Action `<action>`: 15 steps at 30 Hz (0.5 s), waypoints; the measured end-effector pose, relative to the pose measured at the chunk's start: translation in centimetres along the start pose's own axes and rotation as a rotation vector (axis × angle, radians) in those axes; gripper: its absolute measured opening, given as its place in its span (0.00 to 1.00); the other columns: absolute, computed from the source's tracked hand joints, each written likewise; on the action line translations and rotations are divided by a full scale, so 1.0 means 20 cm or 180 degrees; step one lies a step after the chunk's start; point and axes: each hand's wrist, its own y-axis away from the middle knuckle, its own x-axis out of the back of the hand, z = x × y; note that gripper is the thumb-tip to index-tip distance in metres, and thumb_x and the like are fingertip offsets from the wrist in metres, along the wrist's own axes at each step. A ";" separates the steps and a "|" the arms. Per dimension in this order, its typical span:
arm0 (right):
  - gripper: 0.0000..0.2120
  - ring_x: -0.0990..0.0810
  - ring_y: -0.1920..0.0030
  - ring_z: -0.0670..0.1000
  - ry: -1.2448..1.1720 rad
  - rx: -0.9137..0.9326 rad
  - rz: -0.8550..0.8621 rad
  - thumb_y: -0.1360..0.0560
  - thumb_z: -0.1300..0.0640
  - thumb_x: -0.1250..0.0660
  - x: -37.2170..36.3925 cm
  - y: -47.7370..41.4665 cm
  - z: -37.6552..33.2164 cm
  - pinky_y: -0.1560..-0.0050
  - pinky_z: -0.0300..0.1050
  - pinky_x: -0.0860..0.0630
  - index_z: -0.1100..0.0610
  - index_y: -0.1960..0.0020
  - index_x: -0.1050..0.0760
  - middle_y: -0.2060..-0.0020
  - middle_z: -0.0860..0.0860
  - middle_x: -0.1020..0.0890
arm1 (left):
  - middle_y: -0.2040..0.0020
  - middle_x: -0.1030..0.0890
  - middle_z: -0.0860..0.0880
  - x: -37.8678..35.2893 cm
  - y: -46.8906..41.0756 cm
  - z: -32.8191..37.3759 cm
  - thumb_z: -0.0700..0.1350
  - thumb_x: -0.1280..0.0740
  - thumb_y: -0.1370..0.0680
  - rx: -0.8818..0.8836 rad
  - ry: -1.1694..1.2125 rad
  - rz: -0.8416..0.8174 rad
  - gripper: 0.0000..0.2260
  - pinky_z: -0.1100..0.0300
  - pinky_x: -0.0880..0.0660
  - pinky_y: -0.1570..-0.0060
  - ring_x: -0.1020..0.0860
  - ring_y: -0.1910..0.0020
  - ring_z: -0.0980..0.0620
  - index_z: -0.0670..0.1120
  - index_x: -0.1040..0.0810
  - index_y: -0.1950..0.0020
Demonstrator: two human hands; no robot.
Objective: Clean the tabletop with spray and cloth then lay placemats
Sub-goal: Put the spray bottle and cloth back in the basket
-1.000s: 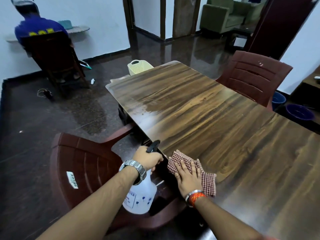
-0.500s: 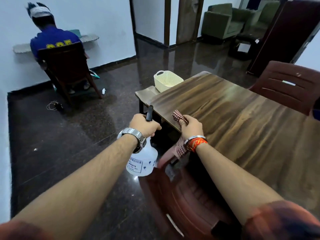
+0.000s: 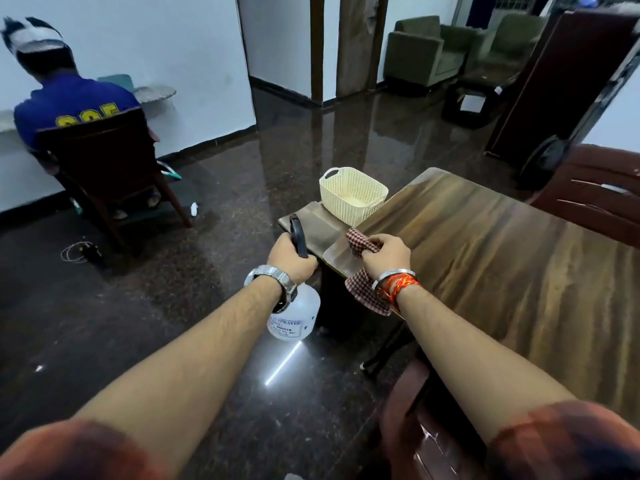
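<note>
My left hand point(image 3: 289, 255) grips the black handle of a clear white spray bottle point(image 3: 297, 315), which hangs over the dark floor just left of the table's near corner. My right hand point(image 3: 384, 255) holds a red-and-white checked cloth point(image 3: 366, 296) bunched at that corner; part of the cloth hangs down below my wrist. The wooden tabletop point(image 3: 502, 271) stretches away to the right and shows pale streaks.
A cream plastic basket point(image 3: 353, 195) stands on a low surface point(image 3: 311, 226) at the table's far left end. Dark red chairs stand at the right point(image 3: 595, 202) and bottom right point(image 3: 415, 427). A person sits on a chair point(image 3: 104, 168) at the far left wall.
My right hand lifted the cloth off the tabletop and bunched it. Both hands moved along the table edge towards the corner by the basket, and the view swung left.
</note>
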 end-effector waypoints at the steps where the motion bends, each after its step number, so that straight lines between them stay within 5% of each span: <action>1: 0.13 0.20 0.47 0.53 0.0014 -0.0026 -0.0008 0.31 0.61 0.34 -0.04 -0.06 -0.03 0.45 0.37 0.29 0.54 0.47 0.17 0.52 0.53 0.15 | 0.59 0.24 0.47 0.01 -0.08 0.01 0.38 0.31 0.27 -0.0029 -0.0010 -0.0070 0.09 0.53 0.26 0.57 0.25 0.60 0.45 0.45 0.29 0.52; 7: 0.13 0.20 0.47 0.53 0.0125 -0.0225 0.0241 0.31 0.60 0.32 -0.27 -0.51 -0.18 0.43 0.39 0.28 0.54 0.47 0.18 0.50 0.53 0.16 | 0.48 0.19 0.41 0.04 -0.68 0.10 0.41 0.30 0.28 -0.0220 -0.0350 -0.0524 0.14 0.47 0.21 0.47 0.20 0.50 0.40 0.42 0.27 0.44; 15: 0.12 0.19 0.49 0.52 0.0251 -0.0558 0.0591 0.31 0.59 0.32 -0.57 -1.13 -0.28 0.46 0.38 0.26 0.54 0.49 0.17 0.52 0.52 0.16 | 0.51 0.17 0.46 0.04 -1.53 0.16 0.45 0.21 0.34 -0.1055 -0.1079 -0.1075 0.18 0.57 0.28 0.58 0.20 0.53 0.45 0.45 0.26 0.51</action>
